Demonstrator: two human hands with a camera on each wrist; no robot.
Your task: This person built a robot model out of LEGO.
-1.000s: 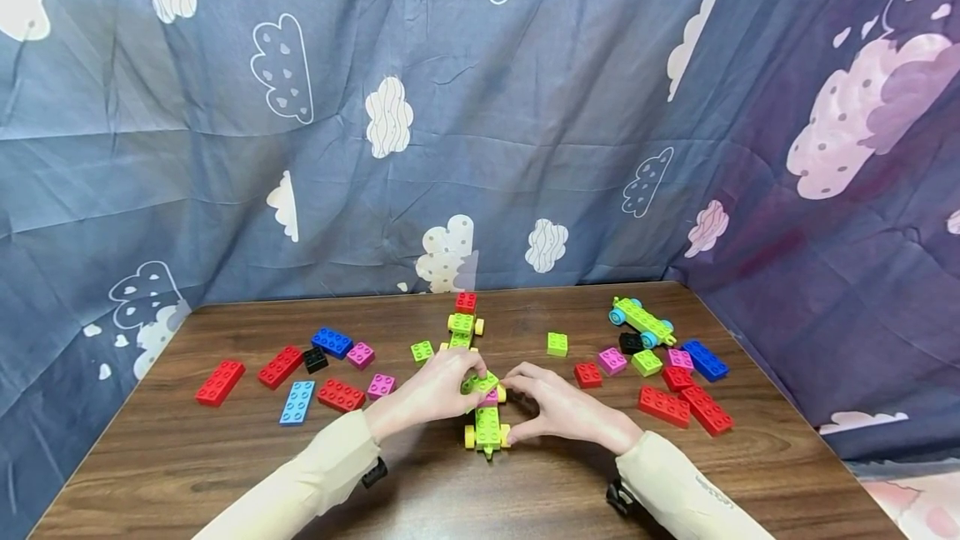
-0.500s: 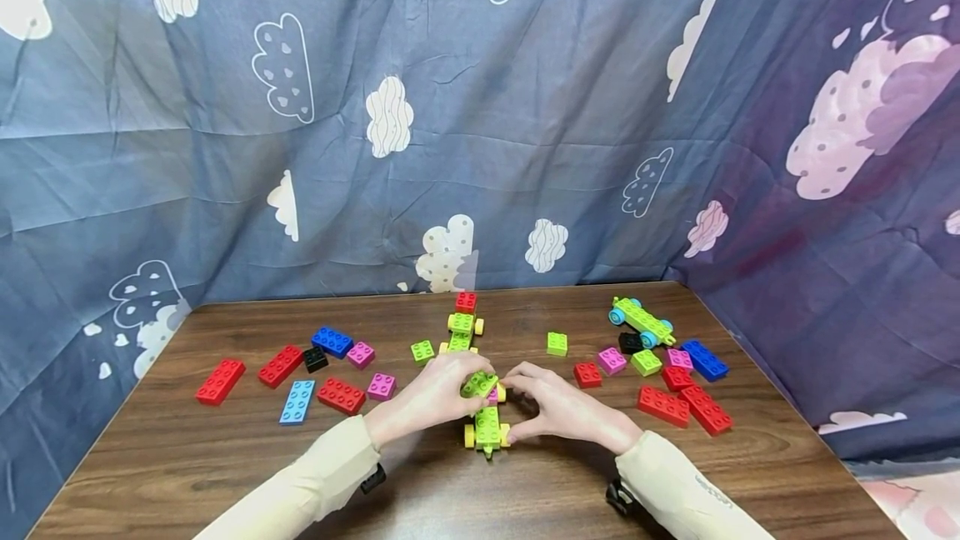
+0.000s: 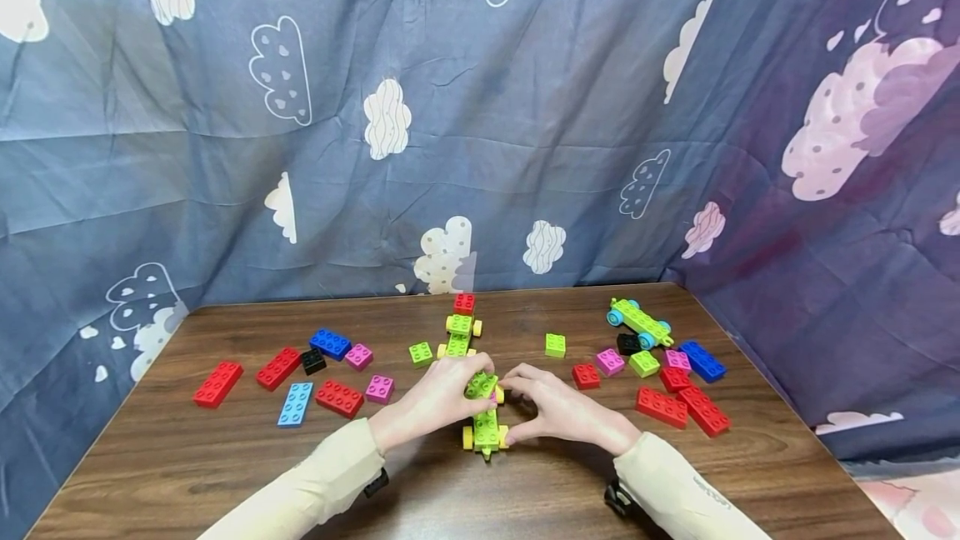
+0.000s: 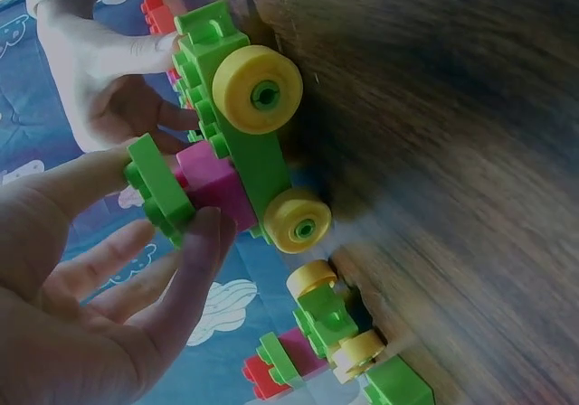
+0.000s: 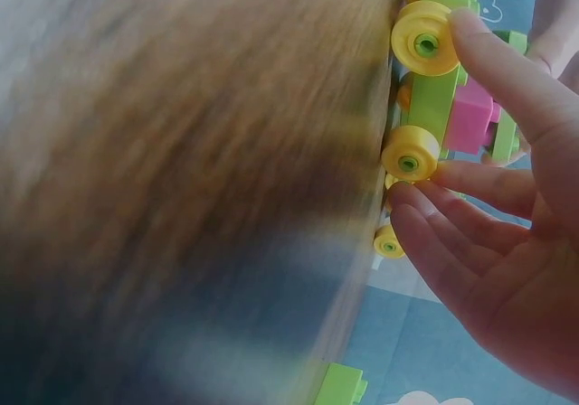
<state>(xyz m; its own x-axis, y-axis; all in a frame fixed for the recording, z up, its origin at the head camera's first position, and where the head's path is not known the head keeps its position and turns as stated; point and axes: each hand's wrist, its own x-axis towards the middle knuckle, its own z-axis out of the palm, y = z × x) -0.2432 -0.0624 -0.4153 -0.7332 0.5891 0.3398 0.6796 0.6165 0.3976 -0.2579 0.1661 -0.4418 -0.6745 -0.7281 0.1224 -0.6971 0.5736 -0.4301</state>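
At the middle of the table, a green toy car base [image 3: 486,432] with yellow wheels stands with a pink brick [image 4: 215,183] on top. My left hand [image 3: 431,398] pinches a small green brick [image 4: 161,188] between thumb and fingers. That green brick sits right over the pink one, slightly tilted against it in the left wrist view. From the right side, my right hand [image 3: 558,411] holds the car base by its wheels. Its thumb is on the near yellow wheel [image 5: 425,39] and its index finger at the far wheel [image 5: 412,155].
Behind my left hand stands a second green car with yellow wheels [image 3: 460,326], a red brick [image 3: 464,303] at its far end. Loose bricks lie left, including a light blue brick [image 3: 296,404]. More bricks lie right, near a green car with blue wheels [image 3: 640,322].
The green brick in my left hand has turned from skewed to more in line with the car base and come lower over the pink brick. My right hand has stayed in place.
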